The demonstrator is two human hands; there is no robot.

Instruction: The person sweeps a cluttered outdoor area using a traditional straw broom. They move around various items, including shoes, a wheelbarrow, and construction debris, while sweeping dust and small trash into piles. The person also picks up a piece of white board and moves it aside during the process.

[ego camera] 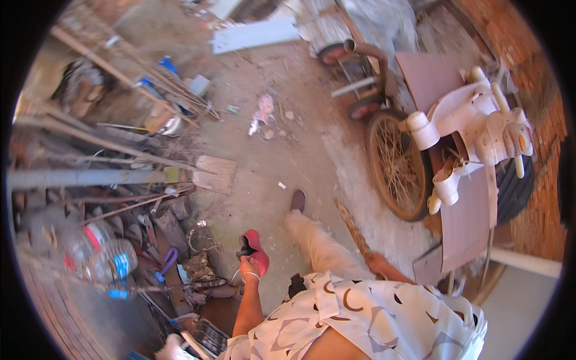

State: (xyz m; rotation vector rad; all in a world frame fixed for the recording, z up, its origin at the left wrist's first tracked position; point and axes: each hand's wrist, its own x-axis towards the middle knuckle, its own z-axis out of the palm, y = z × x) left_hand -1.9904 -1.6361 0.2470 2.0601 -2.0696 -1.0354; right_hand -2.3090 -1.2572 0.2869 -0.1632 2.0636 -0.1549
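My left hand [249, 266] grips a red cap-like item [258, 252] with a dark inside, held above the floor left of my legs. Around a rough wooden stick [353, 227] with worn bark, my right hand [380, 265] is closed; the stick points forward and slightly left, beside my leg. A flat wooden shovel-like blade [215, 174] lies on the ground ahead and to the left. The exact kind of the red item cannot be told.
Left are piled sticks, logs [198, 266] and large plastic bottles [119, 258]. On the right stand a spoked wheel [398, 164], a pink plastic ride-on toy [477, 126] and boards [468, 225]. A white panel [256, 35] and litter [265, 108] lie ahead on the floor.
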